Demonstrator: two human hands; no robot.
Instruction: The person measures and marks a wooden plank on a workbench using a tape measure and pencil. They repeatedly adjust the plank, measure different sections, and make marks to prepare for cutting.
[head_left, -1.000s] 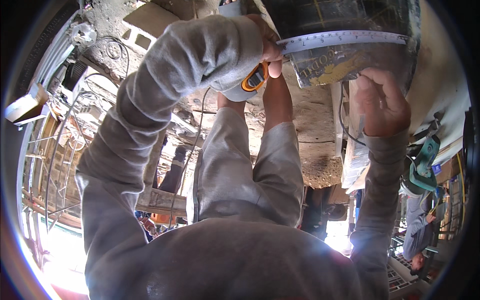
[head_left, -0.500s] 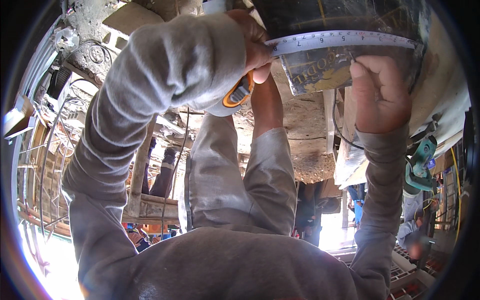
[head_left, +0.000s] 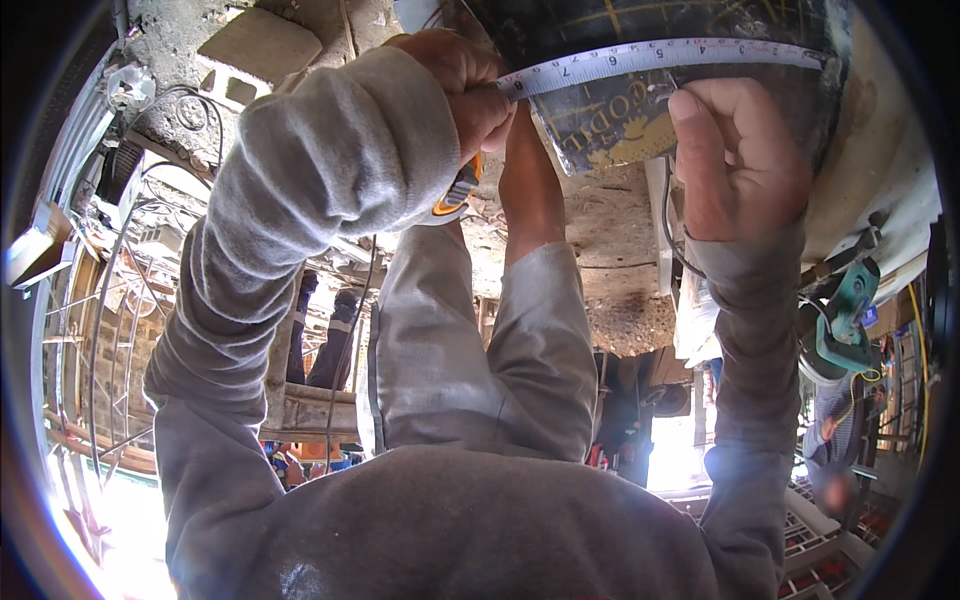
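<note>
My left hand [head_left: 465,90] is closed on a tape measure, whose orange and black case [head_left: 459,192] shows below the cuff. The white tape blade [head_left: 640,60] is drawn out to the right across a dark panel with gold lettering and lines [head_left: 610,118]. Its far end lies by the panel's right edge. Just below the blade, my right hand [head_left: 742,150] pinches a thin, pointed piece whose tip touches or nearly touches the panel. Most of that piece is hidden by the fingers, so its kind is unclear.
A green power tool [head_left: 845,320] sits at the right, near a pale curved surface [head_left: 880,150]. Concrete blocks [head_left: 260,50] and cables lie at the upper left. Behind a wooden frame [head_left: 310,415] stand another person's legs [head_left: 330,345].
Both hands, the tape and the panel sit slightly higher and further left in view. The right fingers stay pinched below the tape, and the left hand keeps its hold.
</note>
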